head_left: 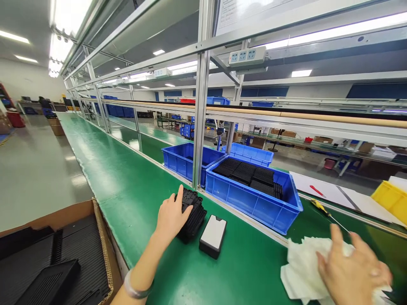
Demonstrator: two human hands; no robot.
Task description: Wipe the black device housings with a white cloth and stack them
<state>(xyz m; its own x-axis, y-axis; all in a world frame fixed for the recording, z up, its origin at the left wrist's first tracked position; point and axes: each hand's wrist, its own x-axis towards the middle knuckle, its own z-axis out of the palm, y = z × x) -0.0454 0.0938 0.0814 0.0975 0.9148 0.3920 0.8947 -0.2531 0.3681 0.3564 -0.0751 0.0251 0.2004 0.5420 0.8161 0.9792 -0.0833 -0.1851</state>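
My left hand [171, 215] is over the near side of a stack of black plastic parts [194, 212], thumb and index finger stretched apart; I cannot tell how firmly it touches them. Just right of the stack lies a black box-shaped piece with a white top face [213, 234], apart from my hand. At the lower right, my right hand [356, 267] hovers over or rests on crumpled white cloths [302, 264], its fingers spread. A screwdriver with a yellow and black handle [319, 206] lies beyond the cloths, its shaft pointing toward my right hand.
A blue bin [248, 208] holding rows of black ribbed parts stands behind the green bench [104, 178], beside another blue bin [176, 160]. Left of the bench is a cardboard box [110, 258] of black parts. A metal post [199, 106] rises between the bins. A red pen-like tool [317, 190] and a yellow bin [389, 201] lie right.
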